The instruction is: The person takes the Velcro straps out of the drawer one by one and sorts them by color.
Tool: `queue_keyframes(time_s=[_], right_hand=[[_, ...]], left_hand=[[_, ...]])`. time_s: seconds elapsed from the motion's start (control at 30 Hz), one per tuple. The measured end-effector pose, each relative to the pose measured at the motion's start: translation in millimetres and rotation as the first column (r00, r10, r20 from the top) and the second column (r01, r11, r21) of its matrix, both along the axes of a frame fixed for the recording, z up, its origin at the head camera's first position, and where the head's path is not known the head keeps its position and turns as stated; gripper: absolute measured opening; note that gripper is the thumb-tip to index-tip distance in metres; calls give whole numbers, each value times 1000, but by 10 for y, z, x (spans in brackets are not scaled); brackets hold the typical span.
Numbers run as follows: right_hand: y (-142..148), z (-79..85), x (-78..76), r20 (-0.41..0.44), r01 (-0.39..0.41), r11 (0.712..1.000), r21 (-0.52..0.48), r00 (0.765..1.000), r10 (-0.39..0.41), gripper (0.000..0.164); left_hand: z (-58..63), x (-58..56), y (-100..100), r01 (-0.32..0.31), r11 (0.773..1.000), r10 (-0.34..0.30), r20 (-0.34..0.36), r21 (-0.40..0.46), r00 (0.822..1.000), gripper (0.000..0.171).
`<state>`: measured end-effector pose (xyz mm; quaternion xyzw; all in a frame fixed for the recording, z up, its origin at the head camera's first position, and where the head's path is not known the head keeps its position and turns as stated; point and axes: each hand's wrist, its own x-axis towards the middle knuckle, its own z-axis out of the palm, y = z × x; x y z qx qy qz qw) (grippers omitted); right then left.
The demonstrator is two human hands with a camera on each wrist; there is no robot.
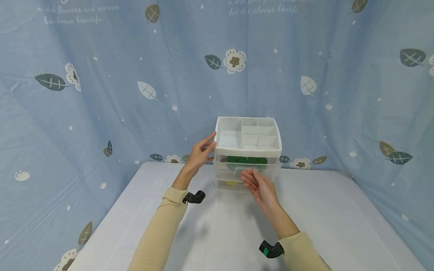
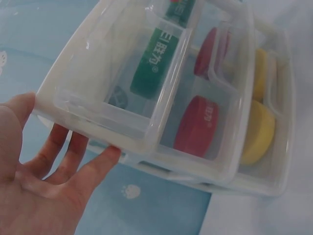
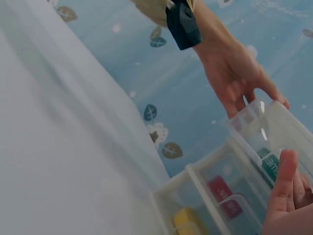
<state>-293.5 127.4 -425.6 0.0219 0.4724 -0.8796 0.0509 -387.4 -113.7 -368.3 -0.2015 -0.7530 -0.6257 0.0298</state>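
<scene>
A small white cabinet point(image 1: 248, 153) with clear drawers stands at the back of the table. My left hand point(image 1: 200, 152) rests against its left side, fingers spread and thumb at the upper edge. At the handle point(image 1: 239, 170) of the clear top drawer point(image 1: 225, 169), my right hand point(image 1: 259, 184) has its fingers bent and its thumb close to them. Green pieces with white print point(image 2: 155, 63) lie in the top drawer. Red rounded pieces point(image 2: 197, 126) are in the middle one and yellow rounded pieces point(image 2: 258, 132) in the bottom one.
The cabinet's top is a white tray point(image 1: 258, 130) divided into several compartments. A white cloth covers the table point(image 1: 217, 241). Close behind the cabinet hangs a blue patterned curtain point(image 1: 190, 86), which also encloses both sides.
</scene>
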Motion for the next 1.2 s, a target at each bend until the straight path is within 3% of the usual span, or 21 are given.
queue_keyframes(time_s=[0.77, 1.2], right_hand=[[10, -46, 357, 1, -60, 998, -8, 998, 60, 39], [28, -63, 405, 22, -81, 997, -1, 996, 81, 42]], left_hand=[[2, -11, -14, 21, 999, -21, 17, 25, 1000, 48], [12, -7, 2, 15, 999, -16, 26, 29, 1000, 48]])
